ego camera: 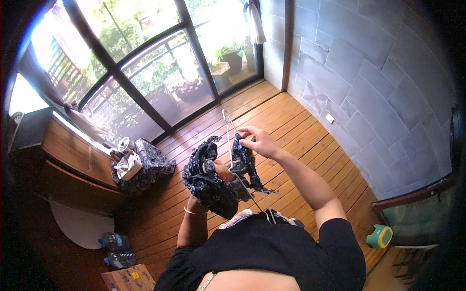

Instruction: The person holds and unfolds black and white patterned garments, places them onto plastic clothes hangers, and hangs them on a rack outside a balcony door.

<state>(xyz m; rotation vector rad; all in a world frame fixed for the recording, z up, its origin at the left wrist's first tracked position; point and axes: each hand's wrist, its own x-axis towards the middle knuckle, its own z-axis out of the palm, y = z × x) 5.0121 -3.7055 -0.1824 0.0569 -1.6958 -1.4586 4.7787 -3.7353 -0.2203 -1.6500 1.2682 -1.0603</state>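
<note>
A dark patterned garment (211, 182) of thin cloth hangs bunched in front of me, around my left hand (221, 170). That hand is mostly hidden by the cloth; some of its fingers show near a light wire clothes hanger (230, 145). My right hand (256, 140) pinches a dark strip of the same cloth beside the hanger's upper part. The hanger's hook points away from me, and its lower part reaches back to my waist.
Glass doors (165, 76) stand ahead, a tiled wall (349, 80) at right. A cloth-covered stand with a white box (130, 166) is at left beside a wooden cabinet (80, 156). Water bottles (122, 258) and a cardboard box (131, 279) lie lower left, a green stool (378, 236) lower right.
</note>
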